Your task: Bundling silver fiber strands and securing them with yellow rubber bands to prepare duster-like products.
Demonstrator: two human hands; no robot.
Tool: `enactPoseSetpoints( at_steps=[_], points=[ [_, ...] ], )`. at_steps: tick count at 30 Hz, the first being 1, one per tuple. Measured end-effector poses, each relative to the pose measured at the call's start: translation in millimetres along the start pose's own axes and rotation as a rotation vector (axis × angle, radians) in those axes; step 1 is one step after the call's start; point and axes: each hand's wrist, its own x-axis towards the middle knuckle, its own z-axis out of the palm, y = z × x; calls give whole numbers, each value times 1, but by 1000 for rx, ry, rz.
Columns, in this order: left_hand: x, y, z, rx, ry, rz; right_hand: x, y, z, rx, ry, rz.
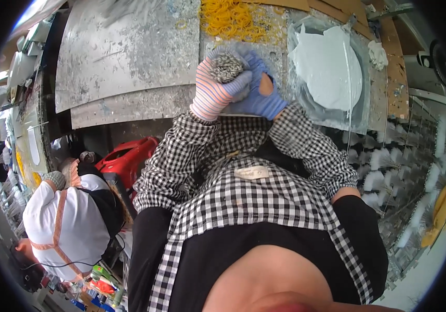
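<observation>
Over the near part of the metal-topped bench [129, 57], both my hands are closed around a round bundle of bristles [226, 67], speckled grey, black and white, its end facing up. My left hand [211, 93], in a white glove with orange and blue stripes, wraps its left side with the thumb across the front. My right hand [260, 91], in a blue glove with a hole on the back, cups the right side. Its fingertips are partly hidden behind the bundle, and the lower part of the bundle is covered by the hands.
A heap of yellow rubber bands [233, 21] lies beyond my hands. To the right, thick white paste [327, 67] covers a plastic-lined board. Racks of pale bristle bundles [389, 166] stand at lower right. On the left are a red plastic stool [126, 158] and a seated co-worker [72, 223].
</observation>
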Motion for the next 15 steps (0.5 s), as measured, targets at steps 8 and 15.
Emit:
enactPoseSetpoints(
  at_steps=[8,15],
  points=[
    [-37,33,29,-297,60,168,-25,-52,-24,697,-73,-73],
    [-47,45,-11,255,-251,267,-78,-70,-33,28,-267,-140]
  ],
)
